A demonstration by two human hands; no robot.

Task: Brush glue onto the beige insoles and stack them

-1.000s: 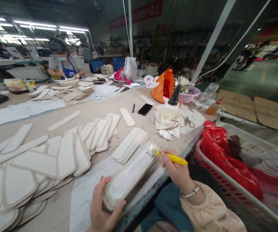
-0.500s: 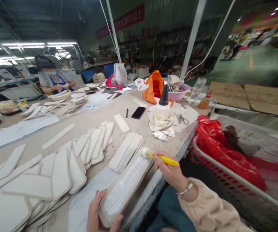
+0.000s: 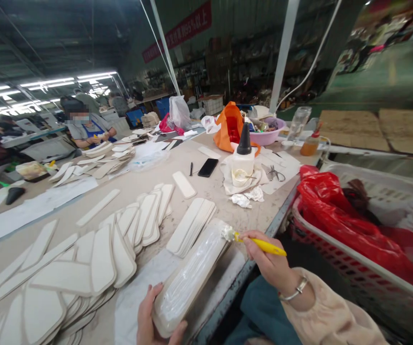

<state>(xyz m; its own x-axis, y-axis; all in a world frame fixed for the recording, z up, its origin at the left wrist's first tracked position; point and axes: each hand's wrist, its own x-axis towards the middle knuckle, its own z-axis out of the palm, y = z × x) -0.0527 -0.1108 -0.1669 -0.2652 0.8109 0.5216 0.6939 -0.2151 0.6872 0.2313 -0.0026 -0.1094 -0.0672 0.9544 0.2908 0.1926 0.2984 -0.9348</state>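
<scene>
Head view: the left hand (image 3: pixel 145 317) clasps the coated panel (image 3: pixel 189 282) by opposite edges at its 7 o'clock end, presumably keeping off the glossy face. Toward 1 o'clock, the right hand (image 3: pixel 269 261) pinches the yellow-handled brush (image 3: pixel 274 248), bristles (image 3: pixel 227 233) at that face; stacked panels (image 3: pixel 188 225) lie at 12 o'clock, perhaps for easy reach.

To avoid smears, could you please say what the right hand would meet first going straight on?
The right hand, brush leading, would probably meet the far end of the glossy panel first; depth is hard to judge.
</scene>
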